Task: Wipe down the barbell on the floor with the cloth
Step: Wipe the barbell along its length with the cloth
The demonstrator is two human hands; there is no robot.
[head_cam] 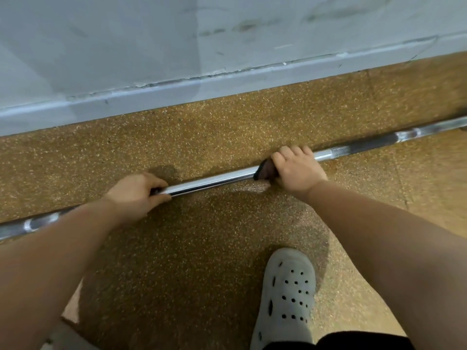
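A long chrome barbell [212, 181] lies on the speckled brown floor, running from the lower left up to the right edge. My left hand [136, 193] grips the bar left of its middle, fingers curled round it. Further right, my right hand [295, 170] grips the bar through a dark cloth [264, 171]. Only a small bunch of the cloth shows at the hand's left side. The rest of it is hidden under my palm.
A grey-white wall with a skirting board [177, 89] runs parallel to the bar, a short way beyond it. My foot in a pale perforated clog [288, 289] stands on the floor below my right arm. The bar's knurled sections [379, 142] show at both ends.
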